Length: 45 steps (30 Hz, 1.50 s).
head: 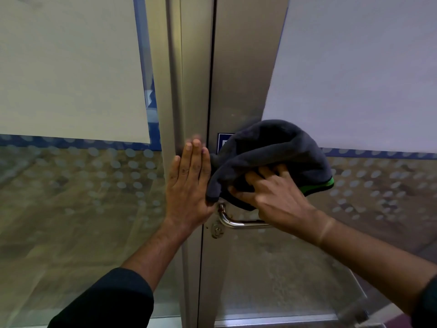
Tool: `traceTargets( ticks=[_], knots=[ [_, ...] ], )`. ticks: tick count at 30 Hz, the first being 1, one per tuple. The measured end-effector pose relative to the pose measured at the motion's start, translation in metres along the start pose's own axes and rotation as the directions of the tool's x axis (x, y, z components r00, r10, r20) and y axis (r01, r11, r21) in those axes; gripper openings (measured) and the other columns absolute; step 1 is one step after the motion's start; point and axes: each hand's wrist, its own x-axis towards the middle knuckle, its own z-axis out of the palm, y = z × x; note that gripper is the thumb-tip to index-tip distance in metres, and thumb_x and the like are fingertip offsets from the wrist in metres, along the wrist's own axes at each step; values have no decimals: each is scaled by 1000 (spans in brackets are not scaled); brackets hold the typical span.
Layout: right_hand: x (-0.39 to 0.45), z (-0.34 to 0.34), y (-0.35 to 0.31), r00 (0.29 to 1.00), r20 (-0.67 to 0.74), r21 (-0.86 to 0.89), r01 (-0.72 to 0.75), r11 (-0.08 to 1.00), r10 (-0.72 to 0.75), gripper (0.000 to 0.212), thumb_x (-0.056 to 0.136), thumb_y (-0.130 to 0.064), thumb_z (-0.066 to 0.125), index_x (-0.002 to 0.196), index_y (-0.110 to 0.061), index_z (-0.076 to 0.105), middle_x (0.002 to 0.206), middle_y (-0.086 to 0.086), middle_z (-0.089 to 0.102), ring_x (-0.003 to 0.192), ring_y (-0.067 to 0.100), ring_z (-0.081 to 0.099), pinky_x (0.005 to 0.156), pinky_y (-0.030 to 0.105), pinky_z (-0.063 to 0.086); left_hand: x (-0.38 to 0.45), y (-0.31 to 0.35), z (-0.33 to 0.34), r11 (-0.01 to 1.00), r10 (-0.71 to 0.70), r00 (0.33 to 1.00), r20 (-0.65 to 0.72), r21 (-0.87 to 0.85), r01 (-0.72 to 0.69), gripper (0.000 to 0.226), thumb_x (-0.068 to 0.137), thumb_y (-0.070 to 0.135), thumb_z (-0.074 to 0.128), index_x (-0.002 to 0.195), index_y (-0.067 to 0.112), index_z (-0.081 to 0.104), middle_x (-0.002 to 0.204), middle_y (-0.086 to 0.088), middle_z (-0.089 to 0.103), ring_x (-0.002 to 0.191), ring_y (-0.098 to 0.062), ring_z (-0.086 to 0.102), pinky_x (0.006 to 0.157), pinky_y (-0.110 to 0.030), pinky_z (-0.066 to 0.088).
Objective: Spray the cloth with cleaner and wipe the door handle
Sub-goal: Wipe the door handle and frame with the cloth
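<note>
A dark grey cloth [272, 147] with a green edge is bunched against the metal door frame, just above the silver lever door handle [238, 223]. My right hand [276, 195] grips the cloth from below, fingers dug into its folds, and hides the handle's right end. My left hand [189, 183] lies flat with fingers together on the metal frame post, left of the handle, its edge touching the cloth's hanging corner. Below the handle's pivot sits a keyhole cylinder [217, 230]. No spray bottle is in view.
The door is aluminium-framed [238, 67] with frosted, dotted glass panels left [71, 197] and right [378, 197]. A small blue sign [222, 142] is half hidden behind the cloth. White sheets cover the upper glass on both sides.
</note>
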Motion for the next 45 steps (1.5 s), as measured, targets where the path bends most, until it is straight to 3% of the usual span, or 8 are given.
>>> traceTargets(
  ticks=[3,6,8,15,26,34,39,45],
  knots=[
    [-8,-14,12,988,-88,298,-95,950,126,57,72,-11,59,124,-35,63,96,5,51,93,29,50,73,42,39,0,2,-1,999,0,999,-42,-47,-3,72,100,42,20,152,11,-18,159,-4,-30,150,-20,-19,122,-37,-9],
    [-28,-30,36,905,-254,609,-125,783,342,43,77,-8,59,115,-25,70,94,2,41,86,15,44,77,22,39,-1,0,3,999,-5,1000,-26,-35,4,75,96,35,28,153,10,-15,160,-6,-26,150,-21,-16,122,-39,-8],
    [-43,-42,51,841,-305,636,-169,753,446,38,80,-11,55,113,-22,69,99,3,45,91,12,47,82,12,37,-1,-1,5,1000,-3,999,-33,-9,3,76,97,33,31,152,9,-16,160,-7,-27,150,-22,-17,122,-39,-9],
    [-82,-52,54,695,-219,661,-410,628,685,62,58,5,42,114,-8,66,100,3,62,93,19,59,79,15,43,-2,-3,6,1000,18,998,-64,-21,-19,71,100,33,26,151,8,-17,159,-8,-29,149,-21,-20,122,-37,-11],
    [-42,-38,-49,880,88,481,-448,754,466,64,68,-18,52,131,-20,58,96,2,53,88,23,49,69,40,46,-9,-9,7,998,62,995,-77,-22,-64,63,103,28,20,152,8,-14,160,-7,-28,149,-19,-19,122,-36,-11],
    [4,-19,-93,899,205,351,-437,828,388,44,76,-36,51,119,-28,56,118,0,44,103,23,43,77,40,45,-9,-12,6,993,99,991,-92,-54,-104,66,104,41,17,153,6,-10,161,-8,-24,150,-21,-16,123,-37,-9],
    [8,-7,-103,889,197,213,-451,866,414,49,81,-64,40,113,-32,60,123,8,42,104,33,41,78,47,42,-10,-13,9,991,112,984,-139,-58,-121,61,101,18,22,154,6,-6,162,-7,-20,151,-21,-12,123,-38,-6],
    [12,13,-109,877,139,173,-478,861,460,21,76,-32,59,91,-19,66,105,13,48,84,33,43,67,38,41,-9,-15,7,991,116,985,-128,-48,-123,60,103,23,20,153,6,-7,162,-8,-21,151,-21,-13,123,-38,-6]
  ],
)
